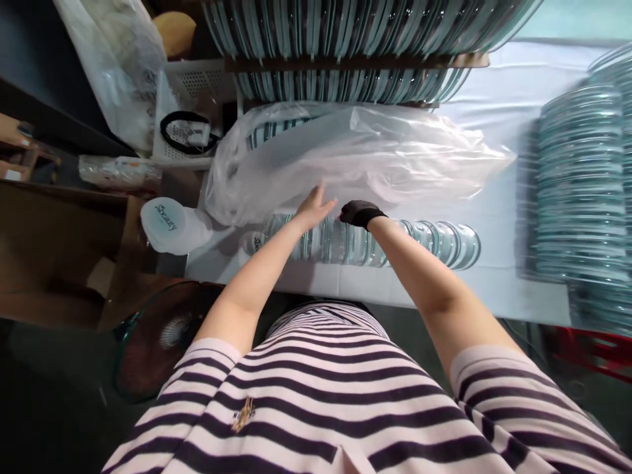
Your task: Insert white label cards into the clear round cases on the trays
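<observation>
My left hand (pixel 316 207) lies flat, fingers spread, against the near edge of a clear plastic bag (pixel 355 158) that sits across the white table (pixel 503 105). My right hand (pixel 359 212), in a dark glove, is just beside it, touching the same bag edge; whether it grips I cannot tell. Under both wrists lies a row of glass lids on edge (pixel 424 240). Far behind the bag stand racks of more lids (pixel 345 33). A stack of glass lids (pixel 580 184) rises at the right. A white jar (pixel 170 227) rests to the left.
</observation>
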Tool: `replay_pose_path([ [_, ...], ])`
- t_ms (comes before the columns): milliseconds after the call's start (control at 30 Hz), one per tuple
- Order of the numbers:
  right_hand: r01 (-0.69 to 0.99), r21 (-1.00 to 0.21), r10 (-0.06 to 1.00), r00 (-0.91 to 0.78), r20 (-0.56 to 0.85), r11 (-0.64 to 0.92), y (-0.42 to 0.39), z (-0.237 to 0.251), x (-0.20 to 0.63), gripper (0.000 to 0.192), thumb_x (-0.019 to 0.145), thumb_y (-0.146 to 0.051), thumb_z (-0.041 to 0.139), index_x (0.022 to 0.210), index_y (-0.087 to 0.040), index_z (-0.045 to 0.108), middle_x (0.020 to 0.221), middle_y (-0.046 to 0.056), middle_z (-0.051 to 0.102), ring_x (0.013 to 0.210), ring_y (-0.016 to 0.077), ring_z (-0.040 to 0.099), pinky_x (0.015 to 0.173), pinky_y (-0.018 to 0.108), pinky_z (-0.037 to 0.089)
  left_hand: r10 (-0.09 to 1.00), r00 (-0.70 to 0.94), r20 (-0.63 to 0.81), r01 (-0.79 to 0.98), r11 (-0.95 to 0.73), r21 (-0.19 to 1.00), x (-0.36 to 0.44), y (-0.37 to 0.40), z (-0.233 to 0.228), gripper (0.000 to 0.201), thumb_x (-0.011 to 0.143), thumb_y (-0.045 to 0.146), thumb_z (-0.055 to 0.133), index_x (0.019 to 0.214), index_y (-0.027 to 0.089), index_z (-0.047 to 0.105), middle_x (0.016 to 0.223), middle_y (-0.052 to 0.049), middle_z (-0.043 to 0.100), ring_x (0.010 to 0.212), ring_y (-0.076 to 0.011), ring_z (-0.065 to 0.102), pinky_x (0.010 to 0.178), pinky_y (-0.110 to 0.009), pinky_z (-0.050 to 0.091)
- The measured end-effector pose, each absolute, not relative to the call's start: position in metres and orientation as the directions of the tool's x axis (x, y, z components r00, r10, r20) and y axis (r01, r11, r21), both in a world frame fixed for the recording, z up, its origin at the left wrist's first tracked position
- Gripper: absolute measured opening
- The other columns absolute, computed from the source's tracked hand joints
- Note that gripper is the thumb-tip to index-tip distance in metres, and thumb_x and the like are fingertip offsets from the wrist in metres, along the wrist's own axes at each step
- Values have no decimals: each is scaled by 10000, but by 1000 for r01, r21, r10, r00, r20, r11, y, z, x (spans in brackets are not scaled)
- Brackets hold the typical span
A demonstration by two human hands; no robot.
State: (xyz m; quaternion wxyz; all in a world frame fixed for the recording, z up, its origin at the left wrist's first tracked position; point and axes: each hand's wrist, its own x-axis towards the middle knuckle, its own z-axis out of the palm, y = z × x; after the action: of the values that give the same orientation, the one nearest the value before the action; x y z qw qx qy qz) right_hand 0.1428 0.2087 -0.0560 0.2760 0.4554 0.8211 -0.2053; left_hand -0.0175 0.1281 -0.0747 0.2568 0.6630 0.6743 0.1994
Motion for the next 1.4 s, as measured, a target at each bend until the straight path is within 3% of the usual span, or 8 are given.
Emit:
replay_pose_path([
  [133, 752, -54, 516, -501, -695, 657, 205, -58, 115, 375, 872, -311, 600, 1192, -158, 722, 1153, 131, 722, 998, 229, 691, 838, 297, 511, 947, 177, -267, 917, -60, 395, -5, 97, -92, 555, 993, 402, 441, 1517, 224, 403, 1543, -109, 464, 1461, -293, 367, 1192, -483, 277],
  [333, 648, -33, 476, -592, -651, 761, 194, -45, 102, 330, 847, -249, 634, 1130, -107, 726, 1115, 178, 723, 1086, 307, 665, 908, 391, 495, 960, 215, -178, 934, -149, 323, -5, 76, -107, 472, 1022, 373, 333, 1446, 238, 491, 1461, -92, 559, 1408, -251, 432, 1201, -497, 222],
  [567, 804, -160, 697, -581, -420, 573, 104, -60, 163, 307, 920, -342, 492, 1084, -203, 711, 1061, 108, 746, 1000, 255, 694, 802, 302, 483, 956, 167, -243, 943, -82, 322, -2, 82, -100, 493, 1013, 399, 355, 1454, 219, 483, 1409, -128, 593, 1274, -297, 552, 1077, -461, 386],
  [800, 862, -213, 664, -493, -562, 460, 19, -106, 187, 407, 982, -355, 382, 1219, -190, 669, 1174, 157, 717, 1041, 316, 677, 828, 387, 499, 947, 176, -268, 945, -87, 314, -6, 84, -99, 438, 1016, 414, 371, 1246, 162, 645, 1266, -161, 663, 1212, -318, 591, 1030, -421, 428],
  [933, 851, -236, 651, -514, -559, 469, 27, -93, 193, 434, 999, -376, 357, 1244, -194, 666, 1179, 164, 714, 1064, 312, 667, 859, 391, 505, 956, 165, -244, 956, -94, 277, -2, 82, -94, 443, 1014, 406, 357, 1291, 187, 626, 1288, -154, 654, 1246, -326, 568, 1039, -436, 429],
  [1133, 938, -82, 860, -341, -380, 336, 126, -51, 209, 418, 994, -382, 371, 1195, -209, 694, 1172, 132, 713, 1063, 256, 675, 857, 336, 513, 960, 189, -205, 933, -110, 343, 40, 73, -90, 594, 977, 441, 439, 1528, 224, 393, 1518, -127, 487, 1366, -323, 468, 1119, -488, 375],
  [1300, 827, -41, 633, -461, -622, 561, 191, -51, 173, 320, 924, -269, 530, 1161, -165, 717, 1156, 153, 720, 1061, 243, 680, 882, 325, 513, 957, 229, -179, 931, -162, 326, 57, 67, -103, 653, 973, 475, 436, 1575, 264, 299, 1608, -88, 364, 1487, -296, 310, 1231, -546, 143],
  [1400, 711, -24, 535, -550, -642, 702, 199, -51, 154, 313, 879, -220, 598, 1143, -100, 717, 1128, 196, 717, 1090, 284, 671, 894, 363, 509, 954, 230, -192, 934, -161, 318, 53, 67, -105, 658, 983, 491, 409, 1580, 246, 281, 1612, -95, 357, 1491, -267, 307, 1245, -509, 108],
])
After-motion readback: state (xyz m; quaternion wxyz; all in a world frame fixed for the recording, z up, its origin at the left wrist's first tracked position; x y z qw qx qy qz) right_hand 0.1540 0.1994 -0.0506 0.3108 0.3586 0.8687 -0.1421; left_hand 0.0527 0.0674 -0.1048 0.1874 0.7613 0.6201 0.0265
